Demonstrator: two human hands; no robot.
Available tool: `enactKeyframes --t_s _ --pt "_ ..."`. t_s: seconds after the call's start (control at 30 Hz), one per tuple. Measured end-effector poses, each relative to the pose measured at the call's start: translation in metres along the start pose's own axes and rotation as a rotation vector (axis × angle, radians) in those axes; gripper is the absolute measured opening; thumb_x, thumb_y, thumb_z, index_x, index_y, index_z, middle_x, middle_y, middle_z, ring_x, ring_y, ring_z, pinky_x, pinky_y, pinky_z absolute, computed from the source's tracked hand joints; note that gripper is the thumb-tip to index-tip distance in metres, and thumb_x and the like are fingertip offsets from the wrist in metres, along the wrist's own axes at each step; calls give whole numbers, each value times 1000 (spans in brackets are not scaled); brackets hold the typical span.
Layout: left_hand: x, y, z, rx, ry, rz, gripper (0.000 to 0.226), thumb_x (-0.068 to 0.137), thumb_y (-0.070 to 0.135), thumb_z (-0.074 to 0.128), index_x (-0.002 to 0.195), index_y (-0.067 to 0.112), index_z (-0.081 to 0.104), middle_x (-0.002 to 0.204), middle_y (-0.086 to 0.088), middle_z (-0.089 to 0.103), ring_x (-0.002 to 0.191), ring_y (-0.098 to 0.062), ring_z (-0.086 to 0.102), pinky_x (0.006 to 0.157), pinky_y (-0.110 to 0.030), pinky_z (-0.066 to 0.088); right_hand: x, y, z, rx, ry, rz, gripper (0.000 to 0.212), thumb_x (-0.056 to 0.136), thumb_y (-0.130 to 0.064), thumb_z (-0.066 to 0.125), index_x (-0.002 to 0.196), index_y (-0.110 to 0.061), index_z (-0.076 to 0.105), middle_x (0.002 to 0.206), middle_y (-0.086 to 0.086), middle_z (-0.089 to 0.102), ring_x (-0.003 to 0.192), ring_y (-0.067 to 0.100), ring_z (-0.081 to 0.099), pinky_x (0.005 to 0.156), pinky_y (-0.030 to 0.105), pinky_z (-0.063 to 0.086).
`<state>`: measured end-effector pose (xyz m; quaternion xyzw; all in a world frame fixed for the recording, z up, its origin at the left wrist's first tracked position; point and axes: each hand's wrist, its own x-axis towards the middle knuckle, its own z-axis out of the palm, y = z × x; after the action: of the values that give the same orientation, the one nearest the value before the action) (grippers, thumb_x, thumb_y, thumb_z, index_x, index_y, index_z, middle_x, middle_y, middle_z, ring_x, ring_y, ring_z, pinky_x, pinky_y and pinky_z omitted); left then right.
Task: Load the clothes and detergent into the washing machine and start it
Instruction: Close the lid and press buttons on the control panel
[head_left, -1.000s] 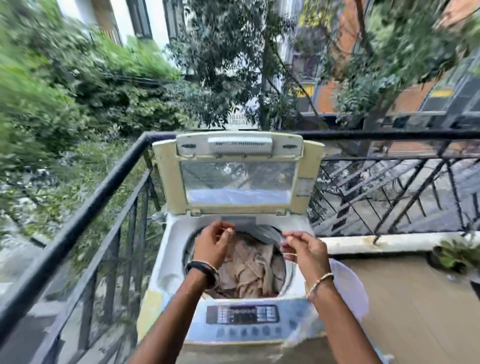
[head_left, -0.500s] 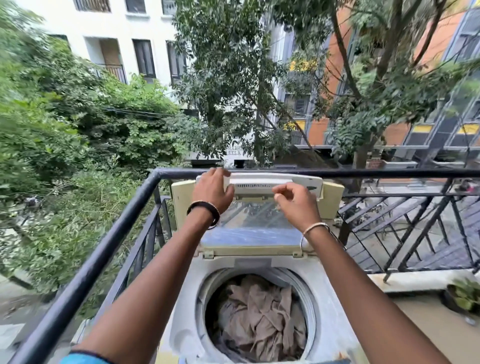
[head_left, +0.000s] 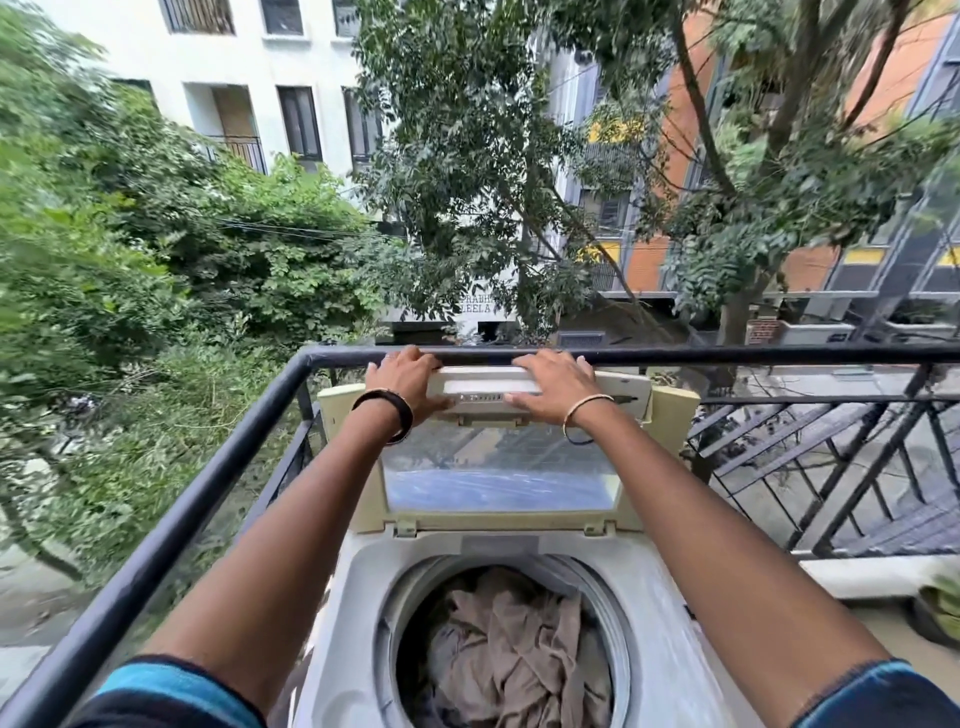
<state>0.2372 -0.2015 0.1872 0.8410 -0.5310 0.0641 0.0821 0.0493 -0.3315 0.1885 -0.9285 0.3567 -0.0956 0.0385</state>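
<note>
Washer (head_left: 358, 577) stood in the balcony's far-L corner, close against the black railing (head_left: 182, 499) on its L and back sides. Lid (head_left: 498, 467) was up, hinged at the back edge of the washer top, standing near upright w/ its clear window facing the person.

Both arms reached over the open drum (head_left: 610, 618) to the lid's top edge. L hand (head_left: 408, 382) gripped that edge nr its L end: fingers curled over the top, thumb pressed on the front face below. R hand (head_left: 553, 382) gripped the same edge a bit R of centre, fingers hooked over, thumb on the front strip. Hands were apart, w/ the lid's pale bar showing between them. Fingertips of both lay right by the railing's top bar; touching it or not, couldn't tell.

Black band (head_left: 397, 415) on L wrist, thin gold bangle (head_left: 587, 408) on R wrist. Blue sleeve (head_left: 171, 686) at the lower L.

Clothes (head_left: 511, 639): a beige, crumpled heap inside the drum, below its rim, in the round opening mid washer top.

Potted plant (head_left: 937, 608) sat by the balcony's R edge, well apart from the washer. Trees (head_left: 467, 156) and buildings rose beyond the railing.
</note>
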Motion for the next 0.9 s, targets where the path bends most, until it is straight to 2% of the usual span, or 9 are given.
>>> enactKeyframes --t_s 0.1,0.2,0.37,0.5,0.63,0.7,0.77,0.9 --pt "-18 -5 2 -60 40 31 65 75 64 65 128 29 51 132 -2 52 118 -27 54 94 -43 49 -15 4 2 45 48 -36 63 79 -66 59 131 -32 49 132 -1 54 124 24 47 105 46 35" --pt "-48 -9 2 -97 11 74 57 74 61 67 120 32 51 130 -1 59 112 -25 58 87 -40 51 -46 2 5 65 62 -74 62 75 -69 61 124 -32 51 127 -5 59 119 22 54 101 45 33" --pt "-109 -8 3 -239 -122 167 58 65 57 78 111 30 57 114 5 68 102 -21 64 84 -37 53 -112 -8 6 92 -53 -149 59 69 -70 67 114 -32 59 110 -5 69 102 23 63 85 37 49" --pt "-153 -3 27 -251 -277 241 52 61 49 83 107 35 63 105 8 66 97 -16 63 81 -31 51 -165 -18 35 148 -149 -135 61 62 -65 75 113 -35 61 114 -9 66 108 19 61 84 32 48" --pt "-195 6 72 -183 -389 331 46 56 49 82 95 36 62 114 12 59 105 -17 58 85 -31 49 -209 -23 88 199 -302 -106 49 59 -57 80 89 -26 58 84 -11 59 88 18 62 67 32 45" --pt "-215 12 95 -103 -401 351 45 58 49 80 95 36 58 121 14 54 109 -19 56 86 -32 47 -228 -25 112 205 -355 -84 40 64 -46 80 87 -24 57 82 -11 59 87 18 61 68 32 45" --pt "-233 17 111 -37 -417 338 47 61 52 77 100 35 57 128 15 49 115 -19 53 88 -34 44 -243 -26 131 207 -396 -64 32 68 -35 78 91 -24 59 91 -8 64 91 18 61 70 31 44" --pt "-256 24 132 -51 -490 263 47 65 58 72 103 31 63 134 14 44 119 -20 49 89 -36 42 -260 -25 162 266 -533 -28 45 70 -55 75 96 -21 61 95 -4 62 88 15 54 79 33 45"
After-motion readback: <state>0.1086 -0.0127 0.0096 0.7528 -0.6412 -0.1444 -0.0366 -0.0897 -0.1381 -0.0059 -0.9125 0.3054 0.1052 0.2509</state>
